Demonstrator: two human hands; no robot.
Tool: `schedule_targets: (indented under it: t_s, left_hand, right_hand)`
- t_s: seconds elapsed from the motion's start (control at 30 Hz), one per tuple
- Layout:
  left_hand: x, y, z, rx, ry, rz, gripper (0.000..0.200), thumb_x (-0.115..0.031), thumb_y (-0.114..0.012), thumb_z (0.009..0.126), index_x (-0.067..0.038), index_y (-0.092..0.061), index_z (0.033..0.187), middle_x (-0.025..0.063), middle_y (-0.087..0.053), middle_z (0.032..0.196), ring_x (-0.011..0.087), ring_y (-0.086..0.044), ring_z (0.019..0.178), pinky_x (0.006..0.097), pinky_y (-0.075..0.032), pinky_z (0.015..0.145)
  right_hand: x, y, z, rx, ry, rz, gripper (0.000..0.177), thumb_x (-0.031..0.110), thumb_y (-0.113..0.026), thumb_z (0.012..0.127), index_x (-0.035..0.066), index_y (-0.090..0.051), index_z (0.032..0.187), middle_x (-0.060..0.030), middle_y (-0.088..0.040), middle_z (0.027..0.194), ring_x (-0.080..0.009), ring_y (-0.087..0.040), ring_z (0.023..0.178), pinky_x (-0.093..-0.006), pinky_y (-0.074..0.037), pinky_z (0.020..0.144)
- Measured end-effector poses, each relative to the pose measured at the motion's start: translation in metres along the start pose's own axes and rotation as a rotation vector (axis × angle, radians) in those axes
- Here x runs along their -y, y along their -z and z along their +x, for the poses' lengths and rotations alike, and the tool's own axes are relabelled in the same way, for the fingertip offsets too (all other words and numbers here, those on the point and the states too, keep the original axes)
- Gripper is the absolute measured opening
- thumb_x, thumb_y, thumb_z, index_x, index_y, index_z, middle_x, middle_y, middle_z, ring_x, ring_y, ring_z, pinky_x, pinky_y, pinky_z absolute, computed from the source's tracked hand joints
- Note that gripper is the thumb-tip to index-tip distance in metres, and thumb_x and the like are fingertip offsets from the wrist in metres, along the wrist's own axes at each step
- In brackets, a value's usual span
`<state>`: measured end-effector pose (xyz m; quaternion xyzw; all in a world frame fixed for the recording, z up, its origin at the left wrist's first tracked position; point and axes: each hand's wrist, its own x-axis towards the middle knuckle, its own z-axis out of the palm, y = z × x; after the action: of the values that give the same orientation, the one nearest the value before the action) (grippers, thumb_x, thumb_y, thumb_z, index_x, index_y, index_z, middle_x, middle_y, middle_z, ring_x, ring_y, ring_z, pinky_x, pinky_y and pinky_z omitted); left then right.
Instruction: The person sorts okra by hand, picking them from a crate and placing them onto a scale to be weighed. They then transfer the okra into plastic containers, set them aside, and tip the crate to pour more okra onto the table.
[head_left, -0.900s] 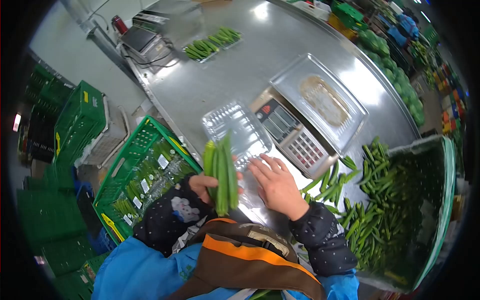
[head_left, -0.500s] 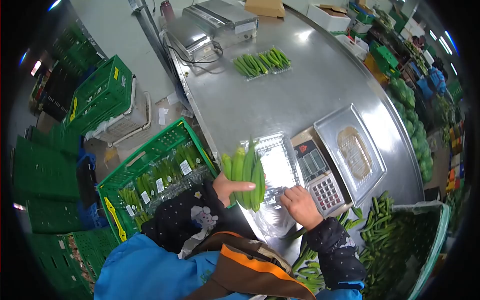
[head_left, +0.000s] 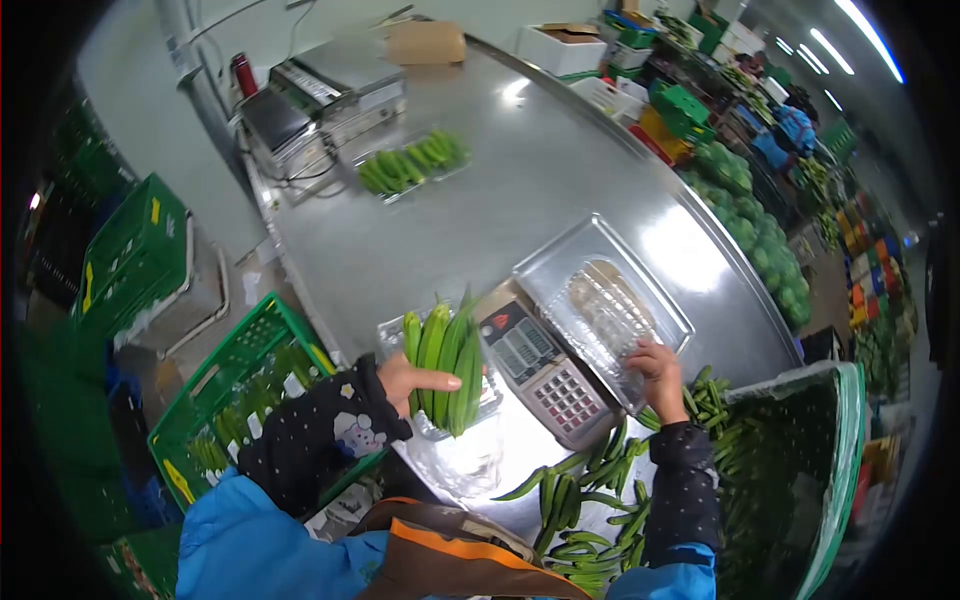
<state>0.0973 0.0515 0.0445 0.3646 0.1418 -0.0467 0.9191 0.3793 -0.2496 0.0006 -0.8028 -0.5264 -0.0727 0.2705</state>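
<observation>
Green okra bunch (head_left: 432,345) over a clear tray (head_left: 490,396), second tray (head_left: 608,330) over the scale pan (head_left: 640,268)

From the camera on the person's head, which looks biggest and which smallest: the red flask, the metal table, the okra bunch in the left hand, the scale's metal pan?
1. metal table
2. scale's metal pan
3. okra bunch in the left hand
4. red flask, which stands farther off

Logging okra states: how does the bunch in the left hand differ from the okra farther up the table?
The held bunch is in the left hand; the far okra rests in clear trays, untouched. The held bunch is one cluster; the far okra forms two. Both are green pods.
</observation>
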Motion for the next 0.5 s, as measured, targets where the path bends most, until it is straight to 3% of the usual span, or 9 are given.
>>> schedule_targets:
  t_s: [0.1, 0.17, 0.2, 0.23, 0.27, 0.37, 0.43, 0.5]
  left_hand:
    - [-0.028, -0.026, 0.056, 0.067, -0.125, 0.411, 0.053, 0.005, -0.067, 0.07, 0.0, -0.048, 0.12, 0.0129, -0.06, 0.109, 0.0248, -0.059, 0.102, 0.0389, -0.048, 0.088]
    - [-0.038, -0.045, 0.107, 0.07, -0.397, 0.845, 0.051, -0.004, -0.074, 0.07, 0.001, -0.053, 0.116, 0.0098, -0.062, 0.102, 0.0186, -0.06, 0.095, 0.0327, -0.048, 0.085]
    - [-0.043, -0.059, 0.131, 0.0, -0.435, 1.102, 0.048, -0.008, -0.077, 0.068, 0.001, -0.056, 0.11, 0.0079, -0.063, 0.1, 0.0159, -0.061, 0.091, 0.03, -0.047, 0.084]
    - [-0.054, -0.098, 0.139, -0.138, -0.303, 1.166, 0.045, -0.009, -0.078, 0.066, 0.001, -0.059, 0.106, 0.0069, -0.064, 0.098, 0.0153, -0.061, 0.09, 0.0298, -0.047, 0.083]
    - [-0.049, -0.097, 0.168, -0.048, -0.391, 1.167, 0.044, -0.01, -0.079, 0.066, 0.0, -0.059, 0.104, 0.0084, -0.064, 0.097, 0.0151, -0.061, 0.088, 0.0295, -0.048, 0.082]
    - [-0.044, -0.109, 0.212, 0.112, -0.415, 0.967, 0.043, -0.008, -0.076, 0.068, 0.001, -0.058, 0.106, 0.0116, -0.063, 0.099, 0.0186, -0.062, 0.09, 0.032, -0.049, 0.082]
    - [-0.048, -0.11, 0.217, 0.308, -0.372, 0.576, 0.046, -0.003, -0.071, 0.07, 0.002, -0.053, 0.112, 0.0142, -0.062, 0.1, 0.0232, -0.062, 0.092, 0.0355, -0.05, 0.083]
    - [-0.069, -0.115, 0.19, 0.235, -0.273, 0.461, 0.051, 0.002, -0.066, 0.071, 0.002, -0.047, 0.118, 0.0166, -0.059, 0.104, 0.0293, -0.061, 0.095, 0.0407, -0.05, 0.084]
  right_hand:
    - [0.006, 0.002, -0.01, -0.052, -0.092, -0.104, 0.014, 0.001, -0.06, 0.065, 0.008, -0.065, 0.076, -0.0063, -0.064, 0.087, -0.0283, -0.057, 0.096, -0.0372, -0.043, 0.082]
    - [0.008, 0.003, -0.016, -0.059, -0.124, -0.13, 0.016, 0.002, -0.06, 0.063, 0.008, -0.065, 0.077, -0.0059, -0.064, 0.086, -0.0278, -0.057, 0.093, -0.0373, -0.043, 0.08]
    - [0.009, 0.003, -0.018, -0.058, -0.132, -0.146, 0.019, 0.003, -0.06, 0.061, 0.008, -0.064, 0.079, -0.0054, -0.063, 0.085, -0.0274, -0.057, 0.09, -0.0375, -0.043, 0.079]
    - [0.012, 0.005, -0.018, -0.063, -0.076, -0.18, 0.021, 0.002, -0.059, 0.062, 0.008, -0.065, 0.081, -0.0053, -0.063, 0.085, -0.0259, -0.056, 0.086, -0.0366, -0.043, 0.076]
    - [0.015, 0.009, -0.018, -0.047, -0.068, -0.183, 0.018, -0.001, -0.059, 0.065, 0.007, -0.065, 0.08, -0.0056, -0.063, 0.084, -0.0258, -0.057, 0.087, -0.0366, -0.045, 0.075]
    - [0.026, 0.028, -0.017, -0.282, -0.056, -0.266, 0.018, -0.002, -0.06, 0.064, 0.006, -0.064, 0.079, -0.0054, -0.062, 0.083, -0.0248, -0.058, 0.086, -0.0351, -0.046, 0.073]
    - [0.033, 0.048, -0.012, -0.47, -0.048, -0.331, 0.02, -0.005, -0.062, 0.06, 0.006, -0.064, 0.077, -0.0055, -0.063, 0.081, -0.0247, -0.06, 0.084, -0.0338, -0.047, 0.071]
    - [0.038, 0.056, -0.005, -0.5, -0.004, -0.319, 0.02, -0.004, -0.062, 0.058, 0.006, -0.064, 0.076, -0.0051, -0.063, 0.081, -0.0252, -0.06, 0.084, -0.0342, -0.048, 0.069]
